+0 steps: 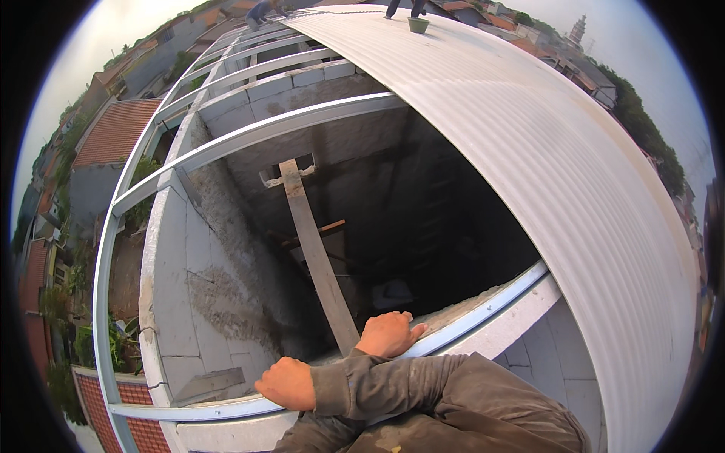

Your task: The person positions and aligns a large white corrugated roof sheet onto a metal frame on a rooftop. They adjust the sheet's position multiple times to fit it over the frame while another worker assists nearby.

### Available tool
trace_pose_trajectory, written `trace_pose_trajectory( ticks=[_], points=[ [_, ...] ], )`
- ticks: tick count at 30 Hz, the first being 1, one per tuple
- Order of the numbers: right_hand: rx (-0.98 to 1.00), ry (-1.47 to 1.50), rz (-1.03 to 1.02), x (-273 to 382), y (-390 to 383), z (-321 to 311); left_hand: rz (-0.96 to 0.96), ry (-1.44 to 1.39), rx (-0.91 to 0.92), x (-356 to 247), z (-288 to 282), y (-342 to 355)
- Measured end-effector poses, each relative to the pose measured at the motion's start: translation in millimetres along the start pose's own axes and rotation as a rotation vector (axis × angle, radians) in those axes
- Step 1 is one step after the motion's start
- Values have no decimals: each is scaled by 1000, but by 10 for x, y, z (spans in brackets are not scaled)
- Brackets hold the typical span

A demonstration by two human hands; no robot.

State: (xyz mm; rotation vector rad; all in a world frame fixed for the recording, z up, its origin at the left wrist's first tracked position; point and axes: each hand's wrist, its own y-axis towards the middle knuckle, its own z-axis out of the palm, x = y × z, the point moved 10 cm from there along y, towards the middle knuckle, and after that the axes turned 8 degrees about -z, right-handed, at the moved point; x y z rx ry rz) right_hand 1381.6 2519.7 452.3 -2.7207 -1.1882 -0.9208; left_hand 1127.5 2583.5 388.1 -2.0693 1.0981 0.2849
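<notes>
My forearms are crossed in brown-grey sleeves, the right over the left. My right hand, at the left, is closed with knuckles up beside the pale metal beam; its fingertips are hidden. My left hand rests farther right at the top of the rough wall, thumb apart from the fingers, with nothing seen in it. That same beam runs on past both hands to the right, along the wall top. Just beyond the left hand, a long wooden plank slopes across the dark opening to a notch in the far wall.
White corrugated roofing sheets cover the right side. Metal rafters span the deep, dark opening at left. At the far end, a person bends over the frame; another person's legs stand by a green bucket. Tiled roofs lie below.
</notes>
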Motion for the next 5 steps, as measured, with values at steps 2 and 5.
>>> trace_pose_trajectory(
  ticks=[2, 5],
  points=[
    [18, -1, 12, -17, -8, -6, 0, 1, 7, 0, 7, 9],
    [54, 0, 26, -23, 0, 2, -18, 15, 26, 12, 20, 13]
  ],
)
